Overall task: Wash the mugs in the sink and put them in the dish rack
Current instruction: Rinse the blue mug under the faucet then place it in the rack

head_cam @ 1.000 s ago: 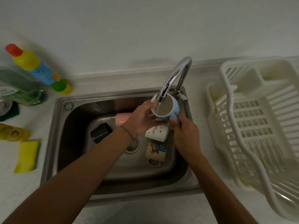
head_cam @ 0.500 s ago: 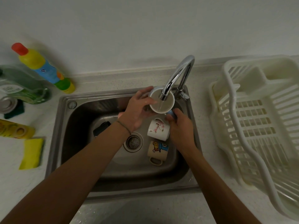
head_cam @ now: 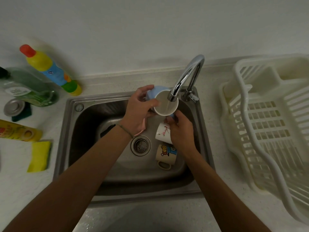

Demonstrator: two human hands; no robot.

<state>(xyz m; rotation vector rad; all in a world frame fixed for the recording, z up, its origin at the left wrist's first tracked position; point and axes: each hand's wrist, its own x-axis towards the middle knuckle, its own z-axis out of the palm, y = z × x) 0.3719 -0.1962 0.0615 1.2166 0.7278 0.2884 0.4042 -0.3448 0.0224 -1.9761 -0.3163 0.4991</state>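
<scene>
We hold a blue mug (head_cam: 154, 94) under the tap (head_cam: 185, 77), tipped so its pale inside faces us, and a thin stream of water runs from the spout into it. Our left hand (head_cam: 139, 111) wraps the mug's body from the left, fingers curled over the top of the blue wall and the thumb lying along the rim. Our right hand (head_cam: 181, 129) comes up from below, its fingertips pinching the mug's lower edge, where a sliver of blue shows; we cannot tell whether that is the handle. All of this sits above the back of the steel sink (head_cam: 78, 131). In the basin, a white mug (head_cam: 161, 133) with a pink flower print lies on its side just under our right hand, and a cream mug (head_cam: 165, 154) with a cartoon print lies in front of it, handle toward us, beside the drain (head_cam: 140, 145). A pink mug (head_cam: 143, 127) peeks out beneath our left wrist, and a black mug (head_cam: 107, 130) lies farther left, mostly hidden by the forearm. The white rack (head_cam: 267, 124) stands on the counter to the right of the sink. On the left counter we see a yellow sponge (head_cam: 39, 155), a yellow bottle (head_cam: 18, 133) lying down, a green bottle (head_cam: 28, 87), a red-capped bottle (head_cam: 51, 71) and a metal plug (head_cam: 14, 107).
</scene>
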